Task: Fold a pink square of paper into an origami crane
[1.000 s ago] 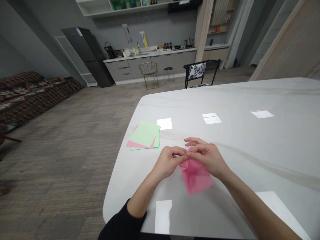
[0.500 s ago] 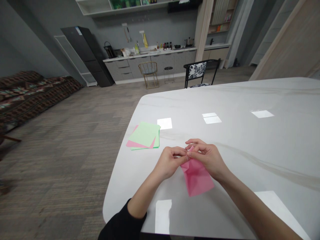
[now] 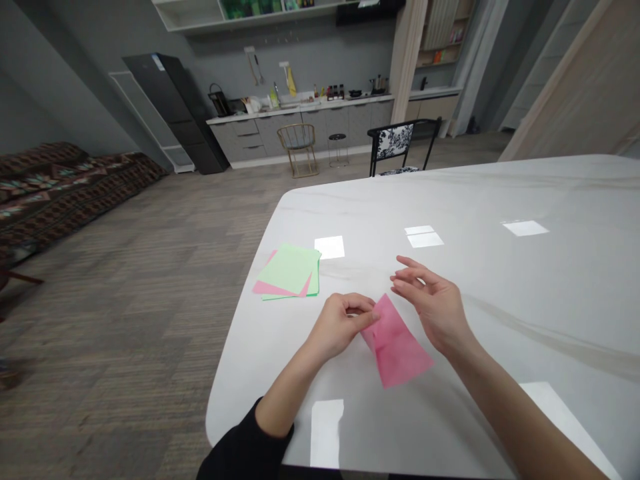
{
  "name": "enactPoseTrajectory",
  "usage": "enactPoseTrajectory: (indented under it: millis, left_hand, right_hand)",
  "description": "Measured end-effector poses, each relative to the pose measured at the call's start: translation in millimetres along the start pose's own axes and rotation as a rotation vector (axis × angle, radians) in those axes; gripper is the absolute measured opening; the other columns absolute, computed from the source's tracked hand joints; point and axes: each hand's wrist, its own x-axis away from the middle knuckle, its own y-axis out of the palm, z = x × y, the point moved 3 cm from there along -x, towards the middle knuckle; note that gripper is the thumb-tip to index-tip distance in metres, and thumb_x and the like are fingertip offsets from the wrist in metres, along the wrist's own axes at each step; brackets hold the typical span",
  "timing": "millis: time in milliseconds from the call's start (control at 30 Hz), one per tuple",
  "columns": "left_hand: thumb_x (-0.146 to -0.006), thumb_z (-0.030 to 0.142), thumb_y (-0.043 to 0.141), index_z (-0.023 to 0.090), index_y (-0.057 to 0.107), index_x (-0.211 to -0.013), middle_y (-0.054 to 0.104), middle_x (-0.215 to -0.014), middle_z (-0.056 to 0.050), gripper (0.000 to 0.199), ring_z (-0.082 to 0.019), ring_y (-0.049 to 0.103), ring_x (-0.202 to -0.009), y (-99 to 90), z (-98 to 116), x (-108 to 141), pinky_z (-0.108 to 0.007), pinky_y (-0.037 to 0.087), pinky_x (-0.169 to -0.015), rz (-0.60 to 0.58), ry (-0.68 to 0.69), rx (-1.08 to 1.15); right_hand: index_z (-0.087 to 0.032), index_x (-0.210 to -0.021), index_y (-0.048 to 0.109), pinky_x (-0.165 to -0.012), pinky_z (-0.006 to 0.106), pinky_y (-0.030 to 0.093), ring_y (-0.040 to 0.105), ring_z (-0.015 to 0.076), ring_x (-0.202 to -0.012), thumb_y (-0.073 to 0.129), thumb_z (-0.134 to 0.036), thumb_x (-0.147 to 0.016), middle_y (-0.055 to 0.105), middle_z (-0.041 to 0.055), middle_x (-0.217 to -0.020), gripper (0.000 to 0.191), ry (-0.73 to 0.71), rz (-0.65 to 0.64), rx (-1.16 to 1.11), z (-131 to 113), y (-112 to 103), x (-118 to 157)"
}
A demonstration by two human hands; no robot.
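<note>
On the near part of the desk [image 3: 360, 220]: the pink sheet [image 3: 401, 350], creased, below and between the hands
Left hand [image 3: 343, 325]: grip clamped on the upper left edge of the pink sheet, thumb on top
Right hand [image 3: 436, 303]: grip apart, just beside the pink sheet, fingers loosely bent
Paper stack [image 3: 287, 270]: lay flat left of the hands, green over pink

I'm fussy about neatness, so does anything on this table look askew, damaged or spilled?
The paper stack near the left edge of the table looks askew: a pink corner juts out beneath pale green paper. The pink sheet in the left hand looks bent and creased. No spill shows.
</note>
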Motion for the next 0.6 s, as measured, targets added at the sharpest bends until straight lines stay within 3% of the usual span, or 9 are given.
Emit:
enactPoseTrajectory:
  millis: [100, 267, 600]
  left_hand:
    - [-0.08, 0.028, 0.067, 0.014, 0.072, -0.075, 0.068, -0.094, -0.009, 0.015, -0.019, 0.061, -0.086, -2.5, 3.2, -1.3, -0.029, 0.047, -0.075, 0.056, 0.029, -0.006]
    - [-0.081, 0.03, 0.067, 0.015, 0.072, -0.083, 0.067, -0.1, -0.009, 0.016, -0.02, 0.062, -0.09, -1.4, 3.4, -2.4, -0.029, 0.048, -0.077, 0.053, 0.064, 0.048]
    - [-0.082, 0.031, 0.067, 0.015, 0.075, -0.088, 0.068, -0.101, -0.012, 0.019, -0.025, 0.062, -0.098, 0.5, -0.1, -0.3, -0.033, 0.048, -0.083, 0.01, 0.085, 0.041]
  right_hand:
    - [-0.025, -0.09, 0.07, -0.093, 0.041, 0.049, 0.059, 0.0234, -0.109, 0.076, -0.026, -0.074, 0.053, 0.006, -0.134, 0.018, -0.027, -0.111, 0.096, -2.2, 6.5, 2.8]
    - [-0.025, -0.076, 0.074, -0.096, 0.042, 0.046, 0.054, 0.026, -0.116, 0.073, -0.029, -0.077, 0.056, 0.0055, -0.13, 0.005, -0.053, -0.297, 0.302, -2.6, 16.3, 8.8]
    - [-0.021, -0.059, 0.069, -0.088, 0.035, 0.047, 0.056, 0.0238, -0.109, 0.075, -0.022, -0.072, 0.063, 0.0058, -0.109, 0.014, 0.139, -0.279, 0.069, 7.6, 19.6, 12.9]
